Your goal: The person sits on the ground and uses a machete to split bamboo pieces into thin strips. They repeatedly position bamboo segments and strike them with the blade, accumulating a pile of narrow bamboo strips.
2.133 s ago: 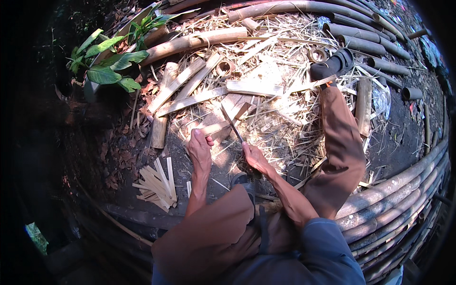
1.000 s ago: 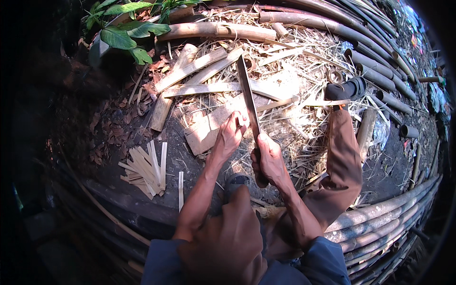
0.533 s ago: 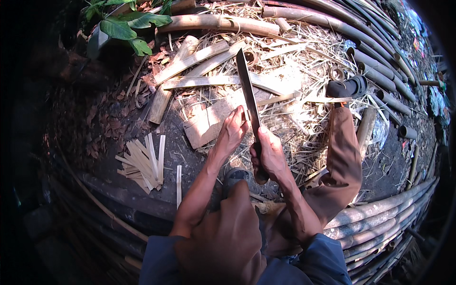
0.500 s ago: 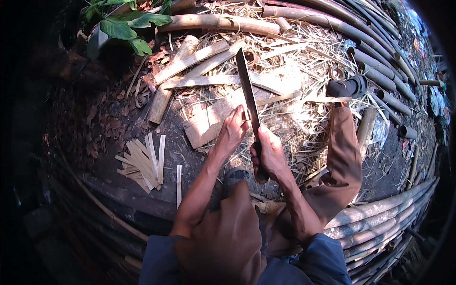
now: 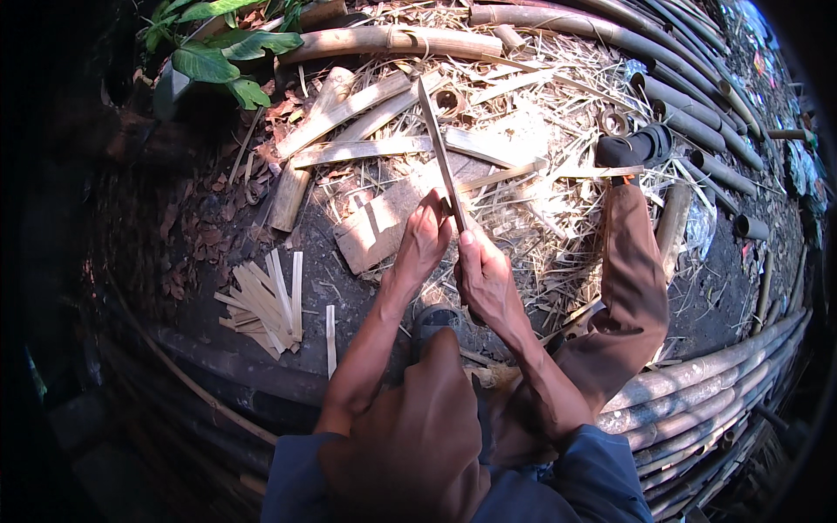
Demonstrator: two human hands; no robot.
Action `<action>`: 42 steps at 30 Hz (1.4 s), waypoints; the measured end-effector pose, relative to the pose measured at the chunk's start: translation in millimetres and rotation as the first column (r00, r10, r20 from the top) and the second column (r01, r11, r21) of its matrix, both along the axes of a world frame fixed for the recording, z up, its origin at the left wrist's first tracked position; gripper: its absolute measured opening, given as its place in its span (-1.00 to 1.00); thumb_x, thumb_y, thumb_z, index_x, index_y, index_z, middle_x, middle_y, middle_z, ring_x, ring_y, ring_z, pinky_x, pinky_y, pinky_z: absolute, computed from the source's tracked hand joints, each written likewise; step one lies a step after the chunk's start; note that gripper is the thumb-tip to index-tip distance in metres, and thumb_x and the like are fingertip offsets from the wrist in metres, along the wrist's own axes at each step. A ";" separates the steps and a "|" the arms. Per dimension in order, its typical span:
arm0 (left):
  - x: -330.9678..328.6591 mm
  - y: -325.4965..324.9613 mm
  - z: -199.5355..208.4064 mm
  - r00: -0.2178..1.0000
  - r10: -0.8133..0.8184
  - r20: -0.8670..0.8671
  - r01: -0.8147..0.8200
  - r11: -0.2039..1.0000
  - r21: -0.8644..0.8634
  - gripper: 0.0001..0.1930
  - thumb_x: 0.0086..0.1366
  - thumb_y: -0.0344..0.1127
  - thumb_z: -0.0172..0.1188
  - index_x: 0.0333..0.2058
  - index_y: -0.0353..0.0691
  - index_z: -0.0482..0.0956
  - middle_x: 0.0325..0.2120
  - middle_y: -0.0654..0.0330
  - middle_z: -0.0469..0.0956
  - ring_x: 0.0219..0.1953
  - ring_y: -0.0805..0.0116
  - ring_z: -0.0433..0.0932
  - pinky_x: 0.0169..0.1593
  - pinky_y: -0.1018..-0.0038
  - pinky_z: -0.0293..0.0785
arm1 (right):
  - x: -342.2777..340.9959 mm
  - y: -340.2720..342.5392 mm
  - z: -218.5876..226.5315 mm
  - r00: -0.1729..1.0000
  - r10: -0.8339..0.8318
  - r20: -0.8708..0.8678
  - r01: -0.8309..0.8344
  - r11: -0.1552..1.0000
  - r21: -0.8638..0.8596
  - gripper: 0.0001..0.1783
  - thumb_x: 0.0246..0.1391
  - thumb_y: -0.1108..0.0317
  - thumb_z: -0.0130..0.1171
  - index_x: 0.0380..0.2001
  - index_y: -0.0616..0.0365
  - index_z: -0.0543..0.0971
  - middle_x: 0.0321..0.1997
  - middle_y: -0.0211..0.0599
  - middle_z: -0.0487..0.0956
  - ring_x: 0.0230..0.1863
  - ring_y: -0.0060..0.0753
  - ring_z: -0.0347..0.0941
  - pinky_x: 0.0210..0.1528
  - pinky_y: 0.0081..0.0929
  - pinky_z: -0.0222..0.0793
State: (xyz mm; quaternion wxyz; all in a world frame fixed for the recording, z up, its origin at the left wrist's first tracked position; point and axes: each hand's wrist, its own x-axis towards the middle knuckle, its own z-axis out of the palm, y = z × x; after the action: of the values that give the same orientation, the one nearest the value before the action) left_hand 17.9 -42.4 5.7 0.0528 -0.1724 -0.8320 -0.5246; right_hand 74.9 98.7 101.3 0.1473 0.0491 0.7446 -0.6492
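Note:
My right hand (image 5: 486,277) is closed round the handle of a machete. The long blade (image 5: 438,144) points away from me and leans slightly left, its narrow edge turned up toward my view. Close against the blade's left side, my left hand (image 5: 425,234) pinches a small bamboo strip (image 5: 446,207); only its short end shows, the rest is hidden by the fingers. Beneath the hands lies a flat wooden board (image 5: 359,241). Left of my left forearm rests a pile of pale split strips (image 5: 261,301), with a single strip (image 5: 330,340) beside it.
Split bamboo lengths (image 5: 357,150) lie across shavings (image 5: 532,192) beyond the board. Bamboo poles (image 5: 593,35) stretch along the back and right; more poles (image 5: 697,388) lie at the lower right. My outstretched leg (image 5: 629,261) borders the right side. A leafy plant (image 5: 205,61) grows at far left.
The machete blade has rolled, showing a thinner, brighter profile, and its tip has shifted left and slightly nearer the back. Both hands stay together, the left still pinching the strip.

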 end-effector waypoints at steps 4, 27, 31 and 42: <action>1.6 6.0 -0.2 0.995 0.005 -0.100 -0.010 0.999 -0.045 -0.58 0.40 -0.06 -0.11 -0.02 -0.32 0.37 -0.26 -0.15 0.48 -0.23 -0.24 0.48 -0.18 0.07 0.41 | 1.2 -2.2 -0.8 0.996 -0.018 -0.085 0.023 0.998 0.063 -0.54 0.38 0.27 -0.16 0.27 0.17 0.30 0.08 0.11 0.52 -0.16 -0.31 0.51 -0.08 -0.43 0.43; 28.2 10.1 -44.4 0.985 0.143 -0.102 -0.152 0.985 -0.088 -0.13 0.04 -0.44 0.24 0.29 -0.39 -0.04 0.26 -0.29 0.06 0.30 -0.20 0.14 0.34 0.16 0.15 | -3.3 -11.5 -5.2 0.989 0.022 -0.150 0.003 0.986 0.168 -0.52 0.37 0.20 -0.19 0.24 0.21 0.35 0.02 0.15 0.54 -0.20 -0.23 0.60 -0.18 -0.41 0.45; 59.4 -19.8 -21.9 0.950 0.242 0.199 -0.203 0.959 -0.197 -0.21 0.15 -0.33 0.20 0.29 -0.41 0.02 0.21 -0.25 0.20 0.26 -0.16 0.21 0.31 0.16 0.18 | 1.1 -7.2 37.3 0.994 0.041 -0.106 -0.029 0.992 0.120 -0.51 0.35 0.24 -0.13 0.29 0.08 0.30 -0.54 0.04 0.53 -0.53 -0.35 0.51 -0.38 -0.41 0.40; 91.8 -72.1 1.1 0.863 0.406 0.300 -0.342 0.907 -0.246 -0.65 0.28 -0.37 0.14 0.02 -0.36 0.44 -0.12 -0.09 0.55 -0.10 0.01 0.57 -0.01 0.24 0.47 | 2.3 -28.3 0.7 0.982 0.175 -0.075 -0.156 0.966 0.208 -0.32 0.30 0.12 -0.09 0.37 0.20 0.06 -0.69 0.20 0.46 -0.55 0.28 0.50 -0.46 0.01 0.35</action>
State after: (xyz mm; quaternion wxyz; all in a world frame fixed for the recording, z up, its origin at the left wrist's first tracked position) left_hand 109.7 -114.5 6.8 -0.0088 0.0832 -0.8907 -0.4467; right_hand 77.2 70.3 102.0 0.1605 -0.0290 0.8138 -0.5577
